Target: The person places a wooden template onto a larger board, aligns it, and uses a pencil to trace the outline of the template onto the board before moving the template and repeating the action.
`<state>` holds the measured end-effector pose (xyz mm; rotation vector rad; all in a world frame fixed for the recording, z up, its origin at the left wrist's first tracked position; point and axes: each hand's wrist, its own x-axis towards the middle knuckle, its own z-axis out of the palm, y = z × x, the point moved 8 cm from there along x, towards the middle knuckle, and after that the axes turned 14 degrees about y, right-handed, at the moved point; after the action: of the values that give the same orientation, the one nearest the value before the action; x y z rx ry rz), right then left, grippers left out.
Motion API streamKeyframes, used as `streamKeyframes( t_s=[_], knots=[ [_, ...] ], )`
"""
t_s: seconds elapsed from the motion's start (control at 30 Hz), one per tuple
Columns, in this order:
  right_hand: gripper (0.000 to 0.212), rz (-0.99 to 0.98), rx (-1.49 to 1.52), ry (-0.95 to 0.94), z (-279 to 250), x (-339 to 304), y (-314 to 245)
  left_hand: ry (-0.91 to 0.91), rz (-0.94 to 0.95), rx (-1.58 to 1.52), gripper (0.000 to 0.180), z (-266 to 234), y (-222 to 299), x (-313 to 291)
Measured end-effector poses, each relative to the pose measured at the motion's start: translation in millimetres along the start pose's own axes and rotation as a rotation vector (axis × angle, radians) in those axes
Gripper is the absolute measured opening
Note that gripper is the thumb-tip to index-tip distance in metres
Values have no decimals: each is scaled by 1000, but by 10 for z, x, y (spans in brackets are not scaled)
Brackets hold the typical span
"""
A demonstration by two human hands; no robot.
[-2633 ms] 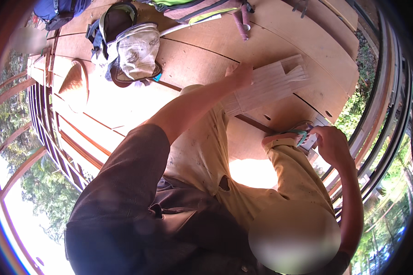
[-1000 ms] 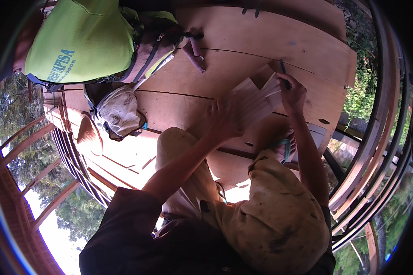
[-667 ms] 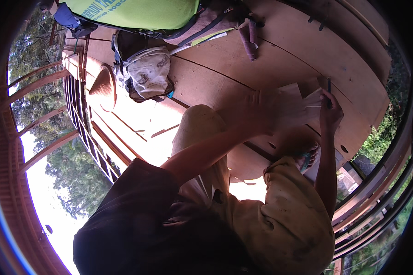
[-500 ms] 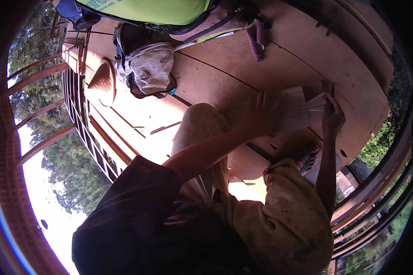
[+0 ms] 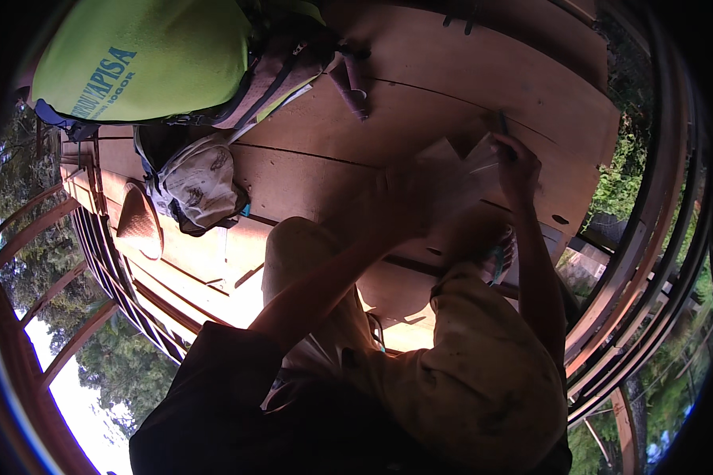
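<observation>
In deep shade in front of me, thin pale sheets [image 5: 450,170], perhaps paper, lie on the wooden boards [image 5: 293,182]. My left hand [image 5: 400,194] rests at their left edge. It is dim and blurred, but its fingers look outstretched, with nothing seen in them. At the right edge of the sheets my right hand [image 5: 520,168] is closed, thumb and fingers pinched together. A thin dark stick [image 5: 503,123], pen-like in shape, juts up past the fingertips. A pale strip or sheet edge also runs to these fingers. What lies inside the grip is too dark to make out fully.
A large lime-green bag [image 5: 142,59] stands far left. Below it sit a dirty white-and-dark backpack [image 5: 202,182] and a conical woven hat [image 5: 139,222]. A rolled brownish piece [image 5: 348,87] lies on the boards. Dark railings [image 5: 657,261] curve along the right.
The view has shifted, so the bags, boards and both hands appear further left. The right hand keeps its pinch at the sheets, and the left hand stays over their left side.
</observation>
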<state>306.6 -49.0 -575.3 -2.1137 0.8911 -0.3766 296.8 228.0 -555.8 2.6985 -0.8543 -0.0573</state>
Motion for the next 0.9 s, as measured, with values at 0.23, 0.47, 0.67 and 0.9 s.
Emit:
streamKeyframes(
  t_s=[0.23,0.47,0.67,0.9],
  knots=[
    [24,32,-5,4,4,-3,-56,67,-38,24,116,-58,-81,7],
    [24,-2,-4,11,-6,-31,-109,18,-56,13,112,-114,-66,5],
    [30,46,266,194,-260,-106,71,29,-67,40,132,-150,-84,-4],
    [30,61,-75,59,-985,-366,-254,-122,-4,84,148,-99,18,35]
  ],
)
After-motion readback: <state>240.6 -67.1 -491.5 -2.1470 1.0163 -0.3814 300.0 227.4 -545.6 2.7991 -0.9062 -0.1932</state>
